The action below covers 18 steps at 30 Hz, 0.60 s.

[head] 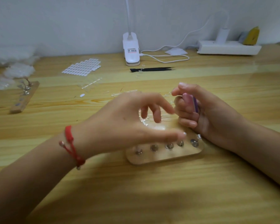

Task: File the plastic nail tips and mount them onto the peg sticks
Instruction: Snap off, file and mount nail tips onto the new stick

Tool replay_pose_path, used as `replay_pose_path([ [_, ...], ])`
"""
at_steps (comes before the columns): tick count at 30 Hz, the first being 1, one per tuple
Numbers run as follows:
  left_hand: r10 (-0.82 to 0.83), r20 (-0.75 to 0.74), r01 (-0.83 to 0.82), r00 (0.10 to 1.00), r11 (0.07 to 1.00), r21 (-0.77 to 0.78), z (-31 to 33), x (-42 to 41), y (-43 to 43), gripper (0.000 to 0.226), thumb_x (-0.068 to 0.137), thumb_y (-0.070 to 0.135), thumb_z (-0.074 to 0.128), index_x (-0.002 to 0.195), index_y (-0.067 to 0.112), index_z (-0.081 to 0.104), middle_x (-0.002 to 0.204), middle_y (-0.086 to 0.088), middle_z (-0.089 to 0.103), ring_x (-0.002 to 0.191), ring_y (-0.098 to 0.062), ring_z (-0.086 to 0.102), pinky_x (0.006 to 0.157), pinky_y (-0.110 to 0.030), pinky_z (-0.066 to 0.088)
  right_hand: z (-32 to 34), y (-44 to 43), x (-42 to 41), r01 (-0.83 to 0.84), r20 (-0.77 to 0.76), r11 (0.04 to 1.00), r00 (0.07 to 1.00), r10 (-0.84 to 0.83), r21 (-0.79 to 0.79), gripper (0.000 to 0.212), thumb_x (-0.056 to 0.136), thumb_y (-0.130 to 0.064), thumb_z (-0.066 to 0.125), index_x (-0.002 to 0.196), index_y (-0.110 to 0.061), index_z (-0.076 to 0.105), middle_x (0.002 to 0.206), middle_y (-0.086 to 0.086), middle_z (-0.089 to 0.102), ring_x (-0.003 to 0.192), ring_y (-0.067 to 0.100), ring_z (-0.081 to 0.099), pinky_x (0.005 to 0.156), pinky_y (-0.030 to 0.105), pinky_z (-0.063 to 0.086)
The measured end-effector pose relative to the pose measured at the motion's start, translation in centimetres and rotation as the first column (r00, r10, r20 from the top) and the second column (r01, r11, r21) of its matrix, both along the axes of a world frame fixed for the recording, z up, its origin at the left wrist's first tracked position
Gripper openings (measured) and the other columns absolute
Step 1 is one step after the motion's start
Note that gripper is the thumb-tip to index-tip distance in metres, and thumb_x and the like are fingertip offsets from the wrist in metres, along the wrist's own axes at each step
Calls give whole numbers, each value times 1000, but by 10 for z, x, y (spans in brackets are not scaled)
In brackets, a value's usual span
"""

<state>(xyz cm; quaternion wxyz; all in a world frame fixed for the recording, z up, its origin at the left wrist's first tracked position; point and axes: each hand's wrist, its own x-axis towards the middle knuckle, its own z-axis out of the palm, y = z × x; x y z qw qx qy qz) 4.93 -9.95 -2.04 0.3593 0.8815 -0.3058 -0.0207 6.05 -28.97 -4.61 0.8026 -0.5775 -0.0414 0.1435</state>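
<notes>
Nearest us, on the pale wooden tabletop (152,191), lies a small rounded wooden base (165,155) with five round metal studs (154,147) in a row. It sits just below both grips.

The left grip (132,120), with a red string bracelet (71,143) at the wrist, hovers above the base. Its fingers are apart and loosely bent, and we see nothing clamped in them. It is motion-blurred.

The right grip (197,110), just beside the left one, is clamped round a pink-and-purple nail file block (191,102). Thumb and forefinger meet above it; whether they pinch a tip we cannot tell.

Clear plastic nail tips (162,125) lie under the left fingers, and more clear tip strips (124,92) lie just beyond that grip.

Far to the left of the grips a long wooden board (25,97) carries a few standing peg sticks. Beyond are a sheet of white oval adhesive tabs (82,67), black tweezers (152,69), a white clip lamp (131,49) and a white power strip (228,47).

Our judgement: early going. The near studs look bare, most tips are loose, and filing is in hand with mounting largely left.
</notes>
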Motion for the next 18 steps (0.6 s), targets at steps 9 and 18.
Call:
replay_pose_path([
  [9, 174, 227, -245, 958, 910, 335, -39, 25, 6, 90, 57, 87, 34, 134, 42, 46, 120, 18, 39, 123, -6, 23, 102, -22, 19, 4, -4, 4, 62, -191, 970, 981, -16, 234, 20, 84, -32, 56, 82, -13, 57, 57, -4, 28, 43, 7, 28, 34, 15, 28],
  [18, 230, 227, -254, 946, 964, 82, -43, 29, 4, 64, 57, 80, 49, 103, 39, 67, 112, 14, 52, 117, -9, 35, 105, -35, 32, 5, -3, 2, 53, -169, 979, 985, -20, 194, 18, 86, -31, 55, 82, -13, 56, 56, -4, 30, 43, 6, 29, 34, 15, 30],
])
